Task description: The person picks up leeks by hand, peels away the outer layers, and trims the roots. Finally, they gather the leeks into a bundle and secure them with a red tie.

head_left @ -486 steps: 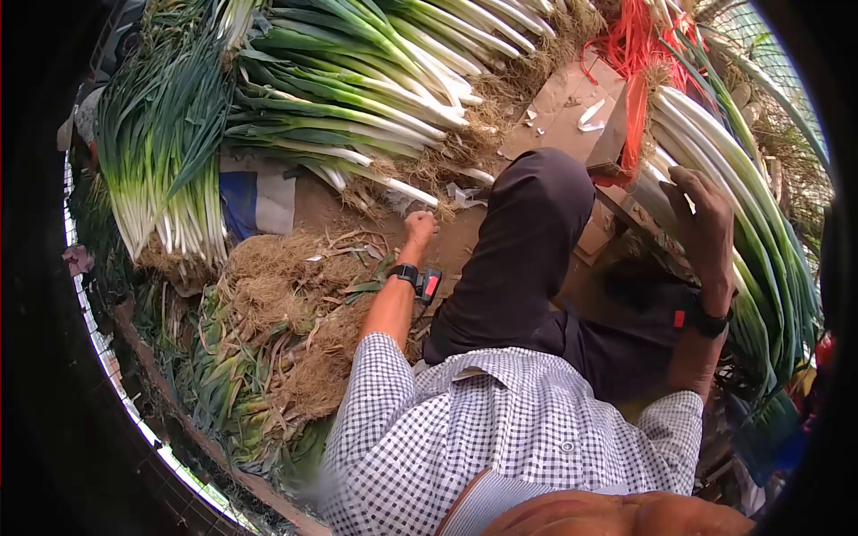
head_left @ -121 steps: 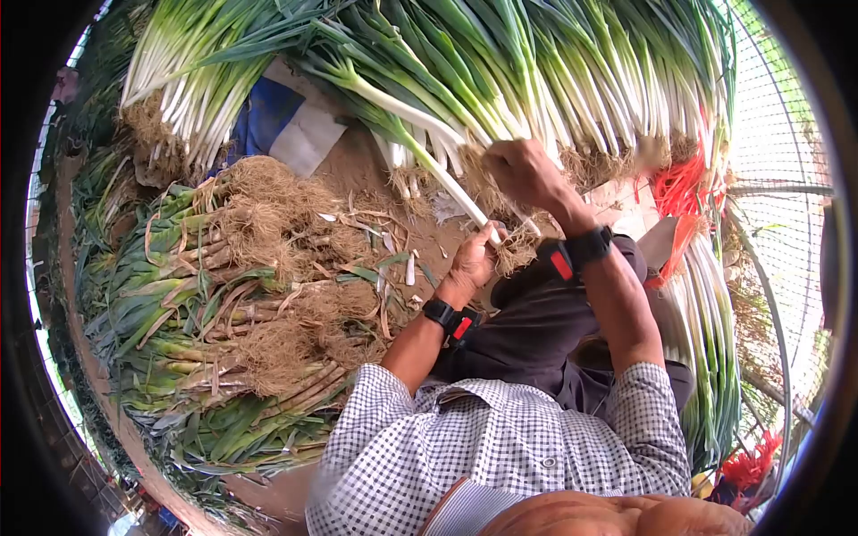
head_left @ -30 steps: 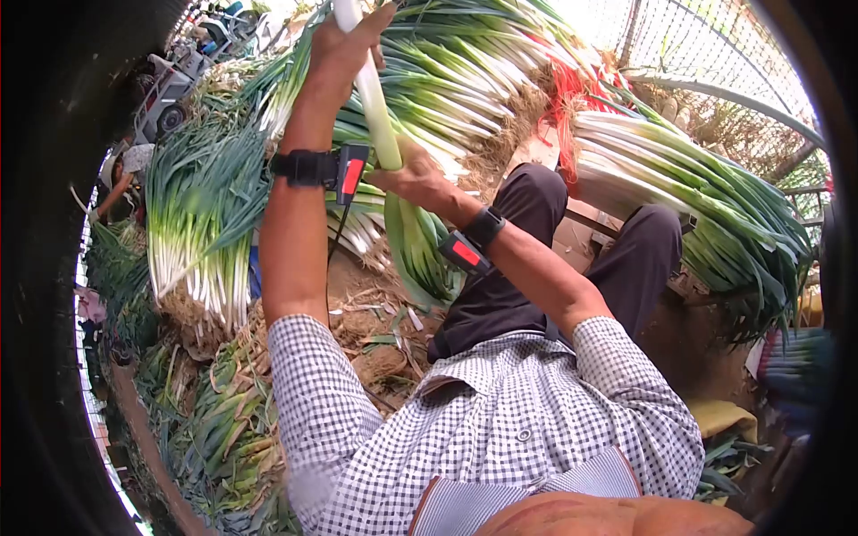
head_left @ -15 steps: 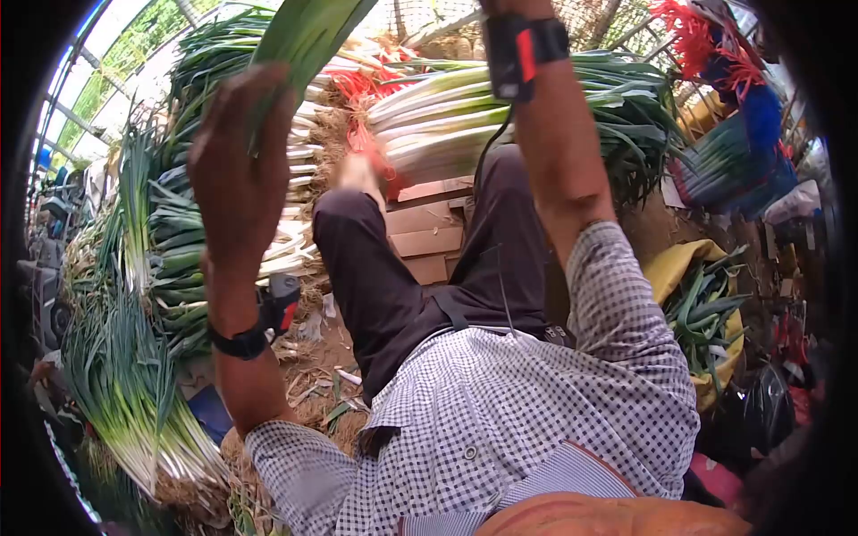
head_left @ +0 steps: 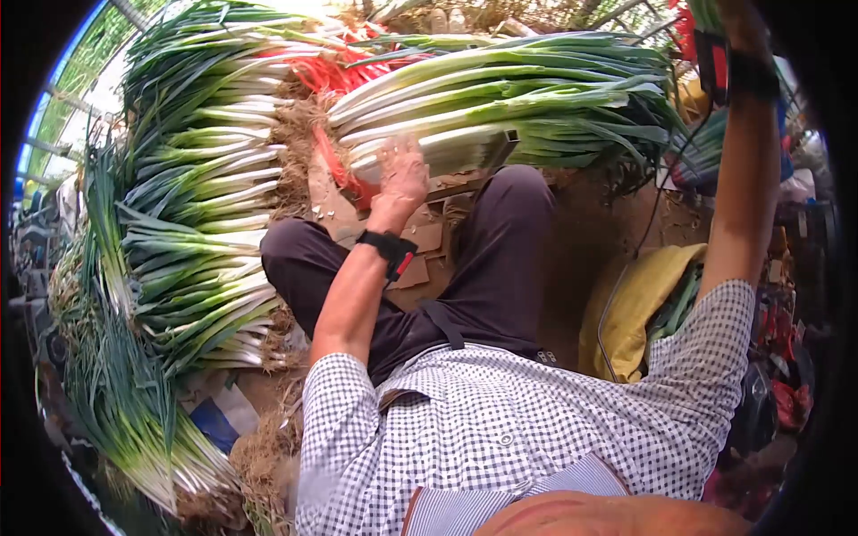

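Observation:
My left hand (head_left: 402,174), slightly blurred, has its fingers stretched out at the white ends of a large pile of leeks (head_left: 500,98). I cannot tell whether it touches them. My right hand (head_left: 744,22) is raised at the top right corner, its fingers cut off by the frame edge. Some green leaves (head_left: 704,13) show beside it; whether it grips them is unclear. Red string (head_left: 331,71) lies at the root end of the pile. Below the leeks, close to my left hand, is a square metal tube (head_left: 500,150).
More leeks (head_left: 206,188) lie in rows along the left, roots inward. Another bundle of leeks (head_left: 170,438) is at the lower left. A yellow sack (head_left: 617,313) with green leaves stands at the right. A cable (head_left: 617,295) hangs from my right wrist.
My left hand has let go of a raised leek leaf and come down to the pile. My right hand has moved outward to the right. The view has shifted slightly.

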`<action>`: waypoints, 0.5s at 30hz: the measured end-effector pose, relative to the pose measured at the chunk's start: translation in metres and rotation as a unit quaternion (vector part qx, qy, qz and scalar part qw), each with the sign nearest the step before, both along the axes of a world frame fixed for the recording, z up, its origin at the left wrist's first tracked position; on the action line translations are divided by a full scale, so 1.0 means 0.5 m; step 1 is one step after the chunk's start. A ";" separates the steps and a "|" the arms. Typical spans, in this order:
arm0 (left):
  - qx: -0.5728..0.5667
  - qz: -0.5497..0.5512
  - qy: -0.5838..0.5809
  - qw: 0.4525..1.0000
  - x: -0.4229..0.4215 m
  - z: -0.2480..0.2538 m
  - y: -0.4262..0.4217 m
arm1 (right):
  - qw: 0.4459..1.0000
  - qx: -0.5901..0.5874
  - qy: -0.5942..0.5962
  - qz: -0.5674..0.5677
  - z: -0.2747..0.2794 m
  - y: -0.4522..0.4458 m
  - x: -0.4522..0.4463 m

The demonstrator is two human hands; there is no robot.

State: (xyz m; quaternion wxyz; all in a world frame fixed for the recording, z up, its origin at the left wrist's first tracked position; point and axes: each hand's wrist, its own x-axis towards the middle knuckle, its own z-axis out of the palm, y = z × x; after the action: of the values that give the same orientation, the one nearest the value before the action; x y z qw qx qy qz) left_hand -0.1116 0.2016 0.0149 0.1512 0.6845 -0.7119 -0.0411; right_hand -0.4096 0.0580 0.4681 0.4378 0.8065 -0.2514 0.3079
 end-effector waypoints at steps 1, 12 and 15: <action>-0.002 0.012 -0.013 1.000 -0.001 -0.019 0.004 | 0.997 -0.028 0.073 0.003 -0.062 -0.003 0.003; -0.078 0.056 -0.037 0.995 -0.036 -0.074 0.025 | 0.834 0.513 0.172 -0.107 -0.583 -0.004 0.002; -0.056 0.052 -0.005 0.997 -0.041 -0.065 0.040 | 0.816 0.525 0.200 -0.135 -0.597 -0.017 0.005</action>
State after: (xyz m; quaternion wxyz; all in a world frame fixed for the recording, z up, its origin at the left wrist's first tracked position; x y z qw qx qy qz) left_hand -0.1320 0.2218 -0.0174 0.1871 0.7114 -0.6774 0.0100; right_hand -0.4070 0.0494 0.1697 0.0261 0.9156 -0.3882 -0.1010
